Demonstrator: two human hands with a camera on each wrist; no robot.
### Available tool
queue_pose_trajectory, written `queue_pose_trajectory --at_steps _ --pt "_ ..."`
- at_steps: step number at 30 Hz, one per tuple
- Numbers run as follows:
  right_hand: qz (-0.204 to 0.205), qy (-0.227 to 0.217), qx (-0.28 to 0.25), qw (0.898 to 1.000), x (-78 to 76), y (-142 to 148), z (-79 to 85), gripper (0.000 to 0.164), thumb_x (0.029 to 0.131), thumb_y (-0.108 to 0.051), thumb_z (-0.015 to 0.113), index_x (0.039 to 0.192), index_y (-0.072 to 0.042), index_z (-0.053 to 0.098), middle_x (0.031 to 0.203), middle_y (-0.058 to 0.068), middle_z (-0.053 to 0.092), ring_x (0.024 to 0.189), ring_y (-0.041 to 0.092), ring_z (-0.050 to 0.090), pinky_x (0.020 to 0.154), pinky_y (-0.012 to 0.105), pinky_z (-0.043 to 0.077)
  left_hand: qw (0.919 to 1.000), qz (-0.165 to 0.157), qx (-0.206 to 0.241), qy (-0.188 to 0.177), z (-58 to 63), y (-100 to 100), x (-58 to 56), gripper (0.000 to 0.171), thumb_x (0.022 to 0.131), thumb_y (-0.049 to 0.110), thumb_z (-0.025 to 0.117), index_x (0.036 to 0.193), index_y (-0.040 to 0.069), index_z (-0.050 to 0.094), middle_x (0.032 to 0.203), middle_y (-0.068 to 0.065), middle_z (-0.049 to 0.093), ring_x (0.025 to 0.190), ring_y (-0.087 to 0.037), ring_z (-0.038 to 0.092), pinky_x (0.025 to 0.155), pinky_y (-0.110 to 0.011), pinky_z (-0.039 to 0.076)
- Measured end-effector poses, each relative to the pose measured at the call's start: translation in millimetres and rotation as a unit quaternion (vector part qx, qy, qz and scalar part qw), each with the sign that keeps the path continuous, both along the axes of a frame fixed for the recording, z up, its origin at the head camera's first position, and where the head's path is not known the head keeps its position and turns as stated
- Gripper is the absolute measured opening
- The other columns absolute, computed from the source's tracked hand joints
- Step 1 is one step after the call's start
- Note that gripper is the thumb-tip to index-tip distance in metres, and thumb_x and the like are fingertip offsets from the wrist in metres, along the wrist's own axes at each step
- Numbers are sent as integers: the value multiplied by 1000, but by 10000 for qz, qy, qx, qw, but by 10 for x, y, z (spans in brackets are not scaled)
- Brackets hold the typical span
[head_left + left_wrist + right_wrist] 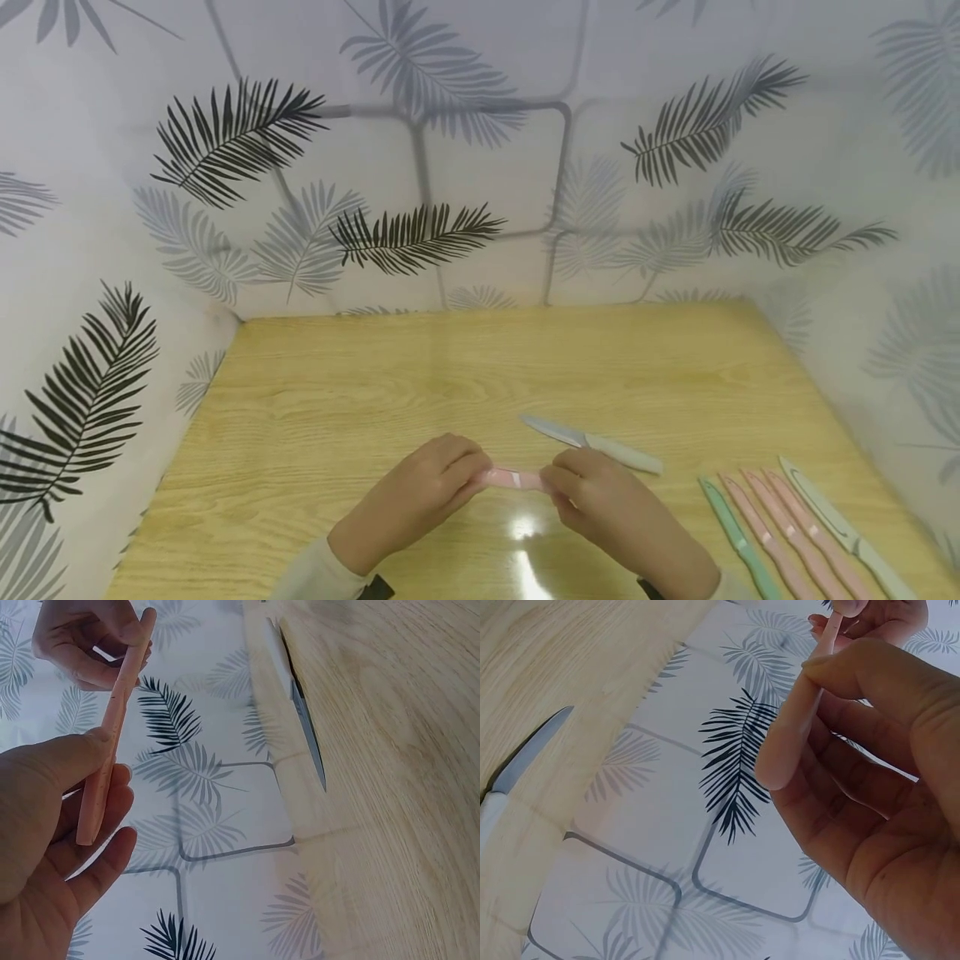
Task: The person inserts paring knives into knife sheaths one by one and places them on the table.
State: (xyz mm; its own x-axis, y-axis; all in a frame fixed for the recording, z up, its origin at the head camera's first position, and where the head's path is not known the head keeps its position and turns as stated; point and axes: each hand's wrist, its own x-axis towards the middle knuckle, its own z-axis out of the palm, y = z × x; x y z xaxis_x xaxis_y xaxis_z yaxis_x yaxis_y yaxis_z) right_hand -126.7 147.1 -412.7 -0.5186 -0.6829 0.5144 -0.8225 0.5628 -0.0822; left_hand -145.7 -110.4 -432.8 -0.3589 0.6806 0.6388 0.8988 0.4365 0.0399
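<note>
A pink knife in its pink sheath (517, 478) is held level between both hands above the table. My left hand (423, 492) pinches its left end, the blunt sheath tip in the left wrist view, between thumb and fingers. At the other end my right hand (611, 504) grips the rounded handle (784, 754) with thumb and fingers. A white-handled knife (624, 454) lies bare just beyond the right hand, its blade (309, 739) pointing left in the head view. Fingers hide parts of the pink knife.
At the table's right side lie a green sheathed knife (738, 537), several pink sheathed knives (783, 525) and a pale sheathed knife (843, 533), side by side. The wood-grain table (337, 375) is bounded by leaf-patterned walls (487, 167) at the back and sides.
</note>
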Motion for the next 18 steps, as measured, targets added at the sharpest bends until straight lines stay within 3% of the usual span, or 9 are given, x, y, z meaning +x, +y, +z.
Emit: queue_pose_trajectory --at_steps 7,9,12,14,18 --pt "-192 -192 -249 9993 19 223 -102 35 60 4 84 85 -11 64 83 -6 59 72 7 54 64 14 52 9987 400 139 -273 -6 45 34 55 84 22 74 132 6 51 124 -8 55 110 -20 55 92 -31 51" --pt "-407 -217 -355 9983 38 379 -140 35 59 3 85 87 -8 67 84 -5 63 71 7 56 63 15 54 9984 456 127 -309 -9 58 38 58 82 22 76 132 8 51 126 -8 54 112 -21 54 92 -33 51" --pt "-1069 -363 -433 9927 89 716 -201 37 59 2 84 92 -6 70 85 -3 65 68 4 57 59 17 54 9990 338 57 -269 -45 77 48 45 80 17 78 120 9 60 116 -4 59 106 -18 57 87 -31 52" --pt "-1674 -531 -477 9833 147 1008 -241 35 60 1 84 92 -6 71 83 -2 67 67 6 58 62 26 58 9994 206 -71 -276 -97 101 66 33 80 15 77 111 11 64 108 -1 61 101 -15 59 86 -28 53" --pt "-2838 -1039 -281 9528 299 1767 -342 33 64 -2 82 95 0 70 83 10 70 67 23 65 60 43 58 9989 -181 -421 -127 -258 200 142 21 81 16 75 100 13 66 100 3 63 93 -11 60 80 -22 52"
